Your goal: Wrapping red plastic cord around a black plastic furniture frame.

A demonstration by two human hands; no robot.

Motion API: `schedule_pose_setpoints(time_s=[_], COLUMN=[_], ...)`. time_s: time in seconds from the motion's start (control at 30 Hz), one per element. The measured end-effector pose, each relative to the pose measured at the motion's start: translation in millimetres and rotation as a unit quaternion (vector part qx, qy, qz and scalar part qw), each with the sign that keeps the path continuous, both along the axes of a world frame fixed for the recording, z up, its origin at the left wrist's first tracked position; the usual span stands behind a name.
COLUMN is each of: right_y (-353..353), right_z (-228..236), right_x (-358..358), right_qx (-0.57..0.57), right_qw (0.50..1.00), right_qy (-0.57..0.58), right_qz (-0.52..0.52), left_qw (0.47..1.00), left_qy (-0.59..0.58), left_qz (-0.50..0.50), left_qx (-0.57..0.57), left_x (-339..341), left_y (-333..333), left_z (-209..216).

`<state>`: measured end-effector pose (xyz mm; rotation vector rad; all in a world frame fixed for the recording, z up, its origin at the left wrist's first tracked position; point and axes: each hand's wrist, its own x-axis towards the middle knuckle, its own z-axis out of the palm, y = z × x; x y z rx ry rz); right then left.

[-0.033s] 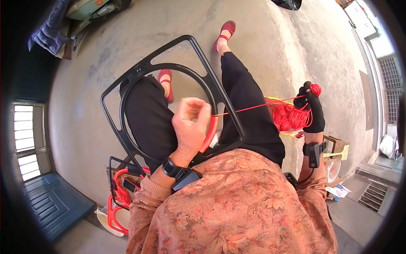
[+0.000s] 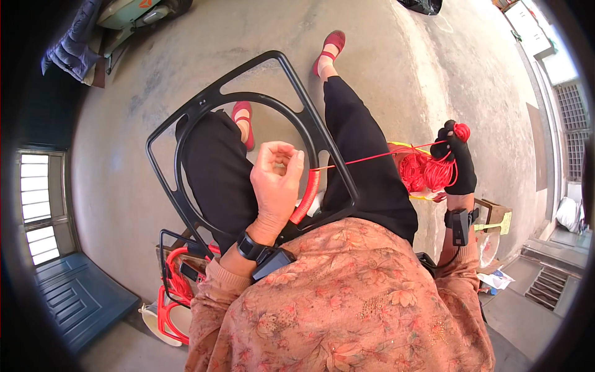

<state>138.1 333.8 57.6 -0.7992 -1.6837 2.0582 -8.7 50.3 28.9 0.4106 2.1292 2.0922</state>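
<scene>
A black frame with a round inner ring rests across my lap. Red cord is wrapped in tight turns around the near right part of the ring, forming a wound section. My left hand is bare and sits inside the ring beside this winding, fingers loosely curled, thumb apart, nothing visible in it. From the winding a taut red cord runs right to my right hand, which wears a black fingerless glove. That hand is closed on the cord; a small ball of it shows at the fingertips and loose loops hang below.
Beside my right thigh stands a yellow-rimmed bag with more red cord. Red-wrapped frames lie at lower left, near a blue panel. A scooter is at far left, a black bag at the far edge.
My left hand has shifted slightly left, away from the ring, and its thumb has moved a little. The right hand and the cord look almost the same.
</scene>
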Motion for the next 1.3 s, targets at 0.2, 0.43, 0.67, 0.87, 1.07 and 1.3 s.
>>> schedule_pose_setpoints(time_s=[0.2, 0.43, 0.67, 0.87, 1.07, 1.3], right_y=[18.7, -12.5, -74.0, -127.3, -137.7, -136.4], right_z=[-3.5, -7.5, -12.3, -36.5, -14.4, 4.1], right_x=[-2.9, -22.5, -89.6, -134.4, -126.5, -105.6], right_qx=[-0.039, -0.067, 0.584, -0.168, -0.183, -0.103], right_qw=[0.998, 0.996, 0.806, 0.956, 0.929, 0.904], right_qy=[-0.048, -0.044, 0.060, -0.047, -0.015, -0.029], right_qz=[-0.020, 0.045, 0.074, 0.234, 0.320, 0.413], left_qw=[0.938, 0.880, 0.883, 0.845, 0.839, 0.896], left_qy=[-0.306, -0.415, -0.379, -0.441, -0.424, -0.314], left_qz=[-0.159, -0.211, -0.227, -0.267, -0.249, -0.206], left_qx=[0.040, 0.096, 0.158, 0.142, 0.231, 0.238], left_x=[0.3, 1.3, 24.1, 28.2, 33.8, 27.8], left_y=[-15.4, -31.4, -41.4, -32.8, -51.8, -37.0], left_z=[-2.2, 2.8, 21.6, 13.4, -35.8, -6.6])
